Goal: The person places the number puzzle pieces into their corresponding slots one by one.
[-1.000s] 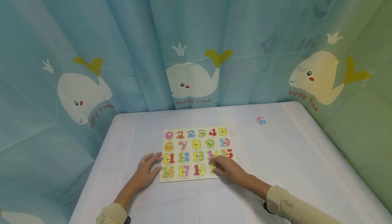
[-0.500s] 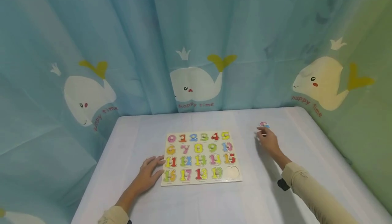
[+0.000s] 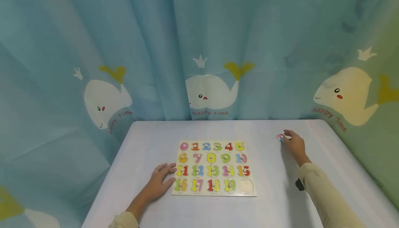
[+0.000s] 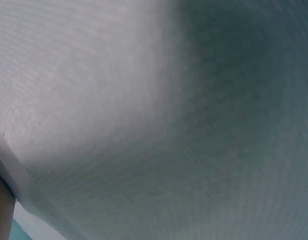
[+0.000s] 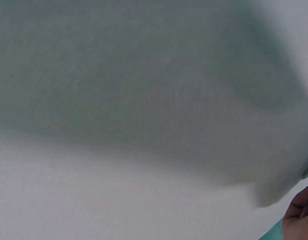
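A wooden number puzzle board (image 3: 215, 194) lies on the white table, its colourful knobbed numbers running from 0 to 19. One rounded recess (image 3: 246, 186) at its bottom right corner holds no piece. My left hand (image 3: 160, 181) rests at the board's left edge, fingers spread and fingertips touching it. Off to the right, beyond the board, my right hand (image 3: 294, 145) pinches a pink and blue number puzzle piece (image 3: 280, 137) with thumb and fingers; these hide part of it. In the right wrist view only a bit of the right hand shows at the lower corner.
The white-covered table (image 3: 218, 214) reaches back to a blue curtain (image 3: 156, 82) printed with whales, which also hangs at the left. Greenish curtain closes off the right side. Both wrist views show mostly blurred, shaded white cloth.
My right hand has gone from the board's lower right, out to the far right, and onto the pink and blue piece. My left hand stays at the board; the head view has shifted.
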Available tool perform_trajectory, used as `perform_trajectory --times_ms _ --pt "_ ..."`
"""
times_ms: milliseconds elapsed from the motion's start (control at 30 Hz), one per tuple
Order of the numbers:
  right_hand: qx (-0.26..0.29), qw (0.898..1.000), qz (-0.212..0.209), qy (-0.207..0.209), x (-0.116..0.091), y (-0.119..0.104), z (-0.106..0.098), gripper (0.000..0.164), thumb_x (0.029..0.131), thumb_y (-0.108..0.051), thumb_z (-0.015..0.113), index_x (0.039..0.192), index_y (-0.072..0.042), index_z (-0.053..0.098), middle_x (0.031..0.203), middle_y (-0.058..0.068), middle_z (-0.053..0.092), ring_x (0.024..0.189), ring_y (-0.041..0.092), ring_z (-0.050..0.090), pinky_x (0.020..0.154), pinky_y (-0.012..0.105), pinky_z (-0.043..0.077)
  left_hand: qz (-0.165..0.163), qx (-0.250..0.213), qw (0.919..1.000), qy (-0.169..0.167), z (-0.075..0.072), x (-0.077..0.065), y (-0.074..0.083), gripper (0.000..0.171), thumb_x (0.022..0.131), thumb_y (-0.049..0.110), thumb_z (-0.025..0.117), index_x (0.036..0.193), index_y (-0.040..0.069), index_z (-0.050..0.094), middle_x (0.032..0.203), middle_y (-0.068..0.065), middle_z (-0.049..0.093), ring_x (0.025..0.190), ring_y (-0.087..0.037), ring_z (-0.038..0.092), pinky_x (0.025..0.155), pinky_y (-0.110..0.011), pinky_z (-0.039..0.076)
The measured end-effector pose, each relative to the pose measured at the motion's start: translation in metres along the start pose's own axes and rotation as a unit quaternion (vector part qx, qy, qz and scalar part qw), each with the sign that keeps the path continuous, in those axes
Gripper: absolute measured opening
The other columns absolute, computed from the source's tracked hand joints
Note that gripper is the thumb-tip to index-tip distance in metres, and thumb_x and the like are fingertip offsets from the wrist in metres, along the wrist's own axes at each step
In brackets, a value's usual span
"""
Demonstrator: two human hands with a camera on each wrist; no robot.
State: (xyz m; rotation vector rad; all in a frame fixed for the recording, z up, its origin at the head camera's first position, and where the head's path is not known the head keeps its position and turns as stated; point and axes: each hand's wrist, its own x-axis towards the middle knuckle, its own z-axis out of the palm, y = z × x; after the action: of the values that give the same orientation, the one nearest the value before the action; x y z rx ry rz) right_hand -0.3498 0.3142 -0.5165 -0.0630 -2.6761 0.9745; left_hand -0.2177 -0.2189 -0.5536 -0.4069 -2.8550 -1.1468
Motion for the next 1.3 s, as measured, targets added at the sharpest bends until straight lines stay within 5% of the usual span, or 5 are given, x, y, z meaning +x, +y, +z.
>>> perform_trajectory --times_ms 167,400,1000,1300 --pt "-0.01 1.0 0.004 -0.024 -0.01 0.011 0.0 0.034 0.09 0.003 0.053 0.122 0.013 0.048 0.113 0.032 0.057 0.097 0.045 0.054 0.078 0.053 0.045 -0.008 -0.011 0.9997 -0.018 0.007 -0.002 0.002 0.031 0.089 0.026 0.064 0.12 0.021 0.059 0.139 0.008 0.046 0.133 -0.029 0.028 0.103 -0.063 0.021" --pt "-0.031 0.999 -0.006 -0.007 -0.014 0.018 0.004 0.028 0.089 0.005 0.054 0.115 0.013 0.052 0.097 0.029 0.06 0.084 0.038 0.056 0.067 0.046 0.046 0.006 -0.017 0.9997 -0.013 0.01 -0.004 0.001 0.03 0.089 0.027 0.064 0.118 0.02 0.06 0.137 0.007 0.048 0.132 -0.032 0.03 0.102 -0.064 0.021" --pt "-0.035 0.999 -0.036 0.004 -0.032 0.025 -0.001 0.026 0.088 0.005 0.054 0.112 0.015 0.053 0.093 0.028 0.06 0.081 0.037 0.056 0.066 0.047 0.045 0.01 -0.013 0.9998 -0.014 0.013 -0.014 0.001 0.027 0.09 0.026 0.063 0.115 0.017 0.06 0.136 0.001 0.05 0.13 -0.036 0.032 0.101 -0.066 0.021" --pt "-0.003 0.997 -0.078 0.009 -0.023 0.005 0.004 0.029 0.087 0.0 0.062 0.112 0.013 0.056 0.091 0.024 0.062 0.083 0.036 0.057 0.067 0.044 0.047 0.022 -0.011 0.9996 0.013 0.003 -0.003 -0.002 0.03 0.089 0.023 0.065 0.118 0.018 0.061 0.136 0.003 0.05 0.129 -0.036 0.033 0.1 -0.066 0.023"
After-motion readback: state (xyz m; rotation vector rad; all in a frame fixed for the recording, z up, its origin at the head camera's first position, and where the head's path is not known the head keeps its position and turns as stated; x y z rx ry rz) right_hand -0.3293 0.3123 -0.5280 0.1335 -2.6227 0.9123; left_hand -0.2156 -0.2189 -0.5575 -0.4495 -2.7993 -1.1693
